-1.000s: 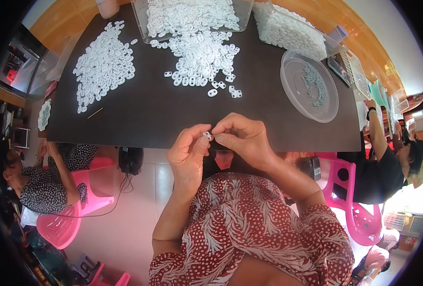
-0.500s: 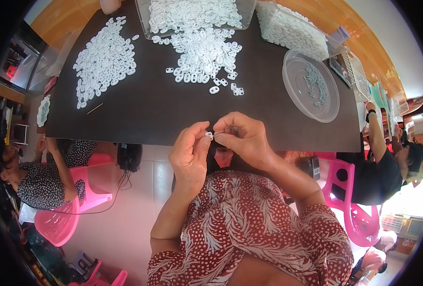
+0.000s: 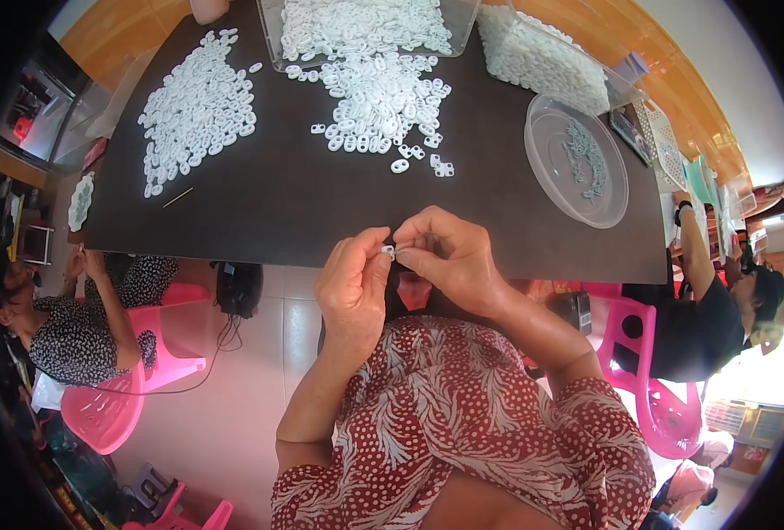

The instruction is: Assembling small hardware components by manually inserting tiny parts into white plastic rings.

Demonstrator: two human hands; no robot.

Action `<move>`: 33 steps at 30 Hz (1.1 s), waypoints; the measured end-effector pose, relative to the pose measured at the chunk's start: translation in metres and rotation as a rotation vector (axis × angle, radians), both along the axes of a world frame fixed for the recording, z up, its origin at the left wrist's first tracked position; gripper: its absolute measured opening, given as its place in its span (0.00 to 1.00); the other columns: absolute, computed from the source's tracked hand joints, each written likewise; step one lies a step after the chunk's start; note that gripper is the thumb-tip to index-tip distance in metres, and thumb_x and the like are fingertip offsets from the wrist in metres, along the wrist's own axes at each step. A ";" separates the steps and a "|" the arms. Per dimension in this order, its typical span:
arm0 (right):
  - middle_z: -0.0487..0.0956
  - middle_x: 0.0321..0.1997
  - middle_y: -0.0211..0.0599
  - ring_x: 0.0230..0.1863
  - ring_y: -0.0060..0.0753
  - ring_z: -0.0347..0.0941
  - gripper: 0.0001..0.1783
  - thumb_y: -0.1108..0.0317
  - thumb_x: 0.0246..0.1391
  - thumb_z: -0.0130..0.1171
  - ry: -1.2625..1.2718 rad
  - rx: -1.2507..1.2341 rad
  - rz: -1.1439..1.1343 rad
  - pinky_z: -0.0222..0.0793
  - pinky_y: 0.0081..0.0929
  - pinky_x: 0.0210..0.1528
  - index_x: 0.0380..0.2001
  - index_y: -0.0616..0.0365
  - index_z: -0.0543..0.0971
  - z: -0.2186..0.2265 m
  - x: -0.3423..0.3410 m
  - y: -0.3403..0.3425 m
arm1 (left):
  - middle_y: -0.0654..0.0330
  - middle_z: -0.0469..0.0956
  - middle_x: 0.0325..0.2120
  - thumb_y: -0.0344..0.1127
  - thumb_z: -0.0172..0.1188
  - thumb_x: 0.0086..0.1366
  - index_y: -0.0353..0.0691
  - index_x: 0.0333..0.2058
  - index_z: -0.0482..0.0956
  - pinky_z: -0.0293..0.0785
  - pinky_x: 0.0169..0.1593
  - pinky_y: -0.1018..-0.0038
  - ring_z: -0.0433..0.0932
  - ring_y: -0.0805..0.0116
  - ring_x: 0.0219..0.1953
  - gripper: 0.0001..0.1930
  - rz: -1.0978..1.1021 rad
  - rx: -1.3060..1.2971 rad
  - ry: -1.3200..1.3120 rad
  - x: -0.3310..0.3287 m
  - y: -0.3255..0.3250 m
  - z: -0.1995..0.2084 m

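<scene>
Between thumb and forefinger, my left hand (image 3: 353,278) pinches a small white plastic piece with holes (image 3: 388,253) at the table's near edge. My right hand (image 3: 448,254) meets it from the right, thumb and fingers pinched together against the piece's side. Whatever those right fingertips hold is too small to make out. Farther off lies a heap of white oval two-holed pieces (image 3: 379,104), spilling from a clear bin (image 3: 273,49). A few loose pieces (image 3: 400,166) lie in front of it.
Another pile of white ovals (image 3: 199,110) covers the table's left, near a thin yellowish stick (image 3: 177,198). At right stand a round clear tray (image 3: 546,181) with small grey-green parts (image 3: 586,159) and a filled clear box (image 3: 538,57). People sit at both sides on pink chairs (image 3: 109,402).
The view has shifted very slightly. Both my hands keep the same pinch around the small white piece, with barely any movement.
</scene>
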State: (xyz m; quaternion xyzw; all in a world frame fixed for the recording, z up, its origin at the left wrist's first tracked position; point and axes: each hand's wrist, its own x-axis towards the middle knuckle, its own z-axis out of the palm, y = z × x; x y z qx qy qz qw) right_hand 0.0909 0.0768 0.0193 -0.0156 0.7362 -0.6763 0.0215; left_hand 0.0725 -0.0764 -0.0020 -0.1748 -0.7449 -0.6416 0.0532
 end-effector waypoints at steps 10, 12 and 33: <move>0.74 0.24 0.34 0.22 0.23 0.75 0.07 0.82 0.53 0.53 -0.008 0.018 -0.008 0.72 0.19 0.22 0.36 0.67 0.70 0.001 -0.001 -0.003 | 0.59 0.74 0.28 0.19 0.58 0.56 0.34 0.40 0.76 0.70 0.34 0.77 0.73 0.71 0.30 0.12 0.028 0.092 -0.086 0.001 -0.001 0.002; 0.74 0.25 0.34 0.22 0.22 0.75 0.06 0.82 0.53 0.53 -0.016 0.028 -0.010 0.73 0.19 0.22 0.36 0.67 0.71 0.001 -0.001 -0.004 | 0.59 0.74 0.27 0.19 0.59 0.55 0.34 0.39 0.76 0.70 0.33 0.77 0.73 0.70 0.29 0.12 0.040 0.065 -0.057 0.000 -0.002 0.001; 0.76 0.25 0.37 0.20 0.25 0.75 0.06 0.79 0.55 0.53 -0.079 -0.074 -0.033 0.72 0.20 0.20 0.37 0.67 0.71 0.000 -0.002 -0.006 | 0.65 0.74 0.28 0.24 0.57 0.62 0.33 0.44 0.75 0.68 0.31 0.84 0.69 0.80 0.27 0.11 0.054 0.065 -0.034 0.000 0.001 -0.008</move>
